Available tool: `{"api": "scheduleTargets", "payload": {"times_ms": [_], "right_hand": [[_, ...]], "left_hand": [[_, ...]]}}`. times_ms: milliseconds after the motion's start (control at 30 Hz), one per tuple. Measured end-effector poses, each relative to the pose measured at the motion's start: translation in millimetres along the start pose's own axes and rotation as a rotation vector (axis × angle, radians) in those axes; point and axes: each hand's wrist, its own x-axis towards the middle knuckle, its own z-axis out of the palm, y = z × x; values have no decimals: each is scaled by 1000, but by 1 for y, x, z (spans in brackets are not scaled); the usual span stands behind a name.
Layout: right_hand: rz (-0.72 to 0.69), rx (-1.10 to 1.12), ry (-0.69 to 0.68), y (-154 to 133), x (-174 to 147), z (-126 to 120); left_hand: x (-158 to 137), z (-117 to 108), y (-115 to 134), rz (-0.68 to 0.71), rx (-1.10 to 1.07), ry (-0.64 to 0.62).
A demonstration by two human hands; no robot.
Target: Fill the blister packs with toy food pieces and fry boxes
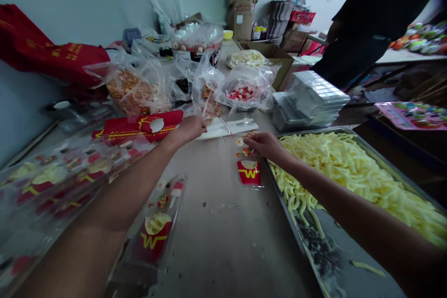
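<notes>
My left hand [193, 128], fingers curled and closed, is at the near left end of a banded stack of clear plastic sleeves [240, 125]. Whatever it pinches is hidden. My right hand [264, 145] has its fingers drawn together at the upper right of a clear package [256, 186]. That package lies flat, with a red carton with a yellow W [249, 175] at its bottom and small round pieces above. What the right fingertips grip is unclear. Nearer me, a filled clear pack [157, 228] holds a similar carton with pale toy fries and a popsicle-shaped piece.
A metal tray [291, 209] of pale yellow fry-shaped strips [349, 163] is at right. Filled packs [63, 177] overlap at left beside red cartons [139, 128]. Bags of small pieces [132, 91] and clear plastic boxes [310, 100] stand behind. A person in dark clothes [380, 14] is at upper right.
</notes>
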Motion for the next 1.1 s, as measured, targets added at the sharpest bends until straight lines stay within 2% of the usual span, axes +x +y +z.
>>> {"api": "scheduleTargets", "payload": {"times_ms": [100,167,200,267,367,433,467,533,567,600,633,700,733,767,867,933,1000,1100], "right_hand": [[311,493,-229,-18,-9,22],[439,705,-370,-29,-13,42],[465,791,-390,-33,-13,53],[453,951,-332,-40,-11,74],[360,1109,-142,-43,-10,96],[319,1145,-65,-43,-18,105],[309,1153,-84,-43,-26,108],[307,1157,-223,-45,-47,112],[302,1157,-312,-46,-60,114],[290,1149,-393,-47,-72,114],[271,1122,-455,-48,-83,113],[195,950,-505,-48,-99,104],[128,772,-491,-45,-104,96],[41,533,-442,-41,-107,86],[-234,-361,-174,-22,-111,52],[-324,-831,-90,-9,-114,39],[-354,-1067,-124,-3,-120,41],[-400,-1061,-230,-10,-130,63]], "left_hand": [[-18,-20,19,-33,139,108],[-38,-24,36,-53,197,160],[-52,-23,45,-53,206,171],[-85,-15,64,-29,225,186],[-143,2,85,38,154,184],[-173,10,86,51,-51,181],[-183,13,81,-5,-176,222],[-193,17,67,-206,-462,305],[-195,20,60,-305,-628,285],[-196,23,54,-369,-808,194],[-198,27,50,-390,-992,48],[-205,33,48,-374,-1282,-211],[-210,35,49,-388,-1365,-236],[-216,36,50,-431,-1414,-193],[-233,32,49,-591,-1472,-8],[-241,27,47,-633,-1512,-29],[-244,24,45,-643,-1543,-79],[-244,24,43,-659,-1537,-89]]}}
